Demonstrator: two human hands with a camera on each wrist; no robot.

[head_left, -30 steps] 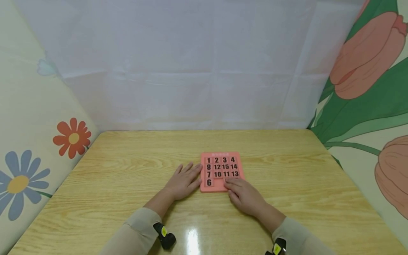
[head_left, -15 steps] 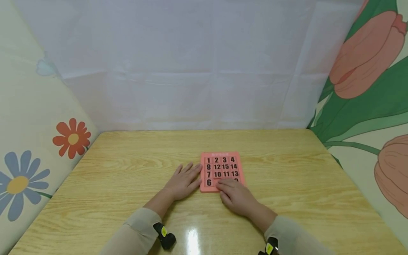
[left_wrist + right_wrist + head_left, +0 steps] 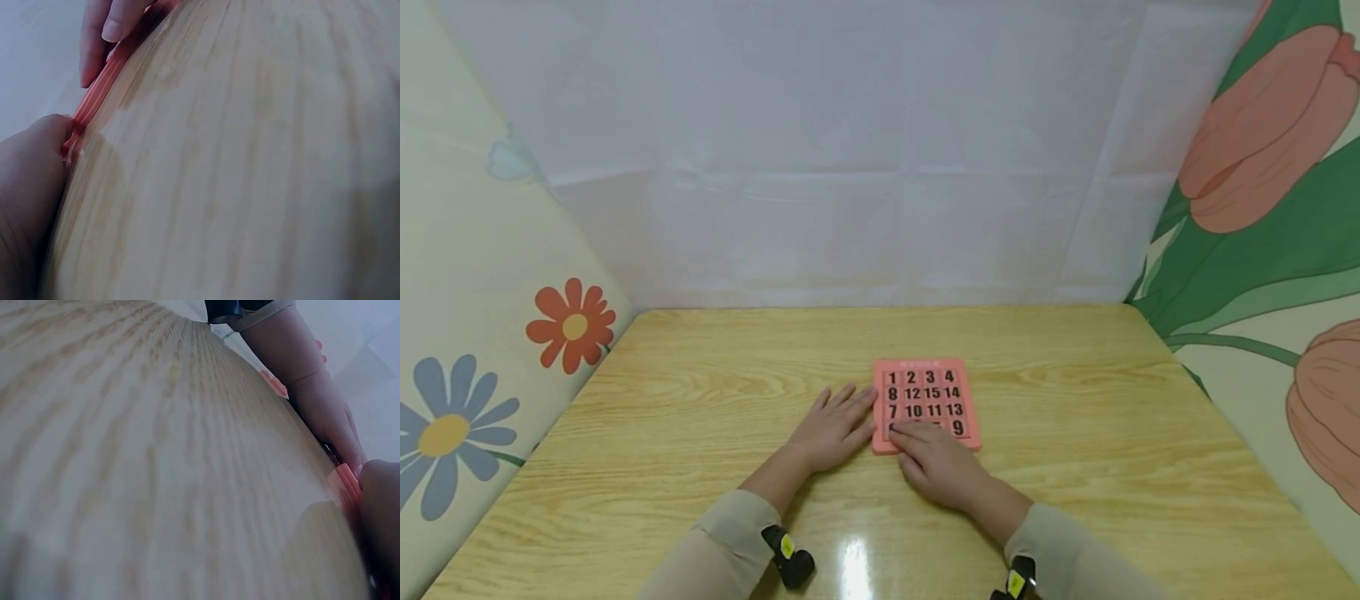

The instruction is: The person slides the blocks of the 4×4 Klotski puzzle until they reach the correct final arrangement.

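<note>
A pink number slide puzzle [image 3: 922, 402] lies flat on the table. Its top row reads 1, 2, 3, 4, and a 9 tile [image 3: 957, 427] shows at the bottom right. My left hand [image 3: 831, 429] rests palm down with fingers extended, its fingertips and thumb at the puzzle's left edge. My right hand [image 3: 943, 468] reaches in from the front, fingertips on the bottom row near the left corner, covering most of the tiles there. In the left wrist view, the pink side [image 3: 100, 94] of the puzzle runs between both hands.
The wood-grain table [image 3: 700, 358] extends around the puzzle on all sides. A white sheet [image 3: 880, 150] hangs behind it. Flower-printed panels flank the table, with a red flower [image 3: 572, 325] at left and a tulip [image 3: 1262, 133] at right.
My right hand has slid leftward along the puzzle's bottom row, uncovering the 9 tile and covering most of the 6. My left hand has stayed in place.
</note>
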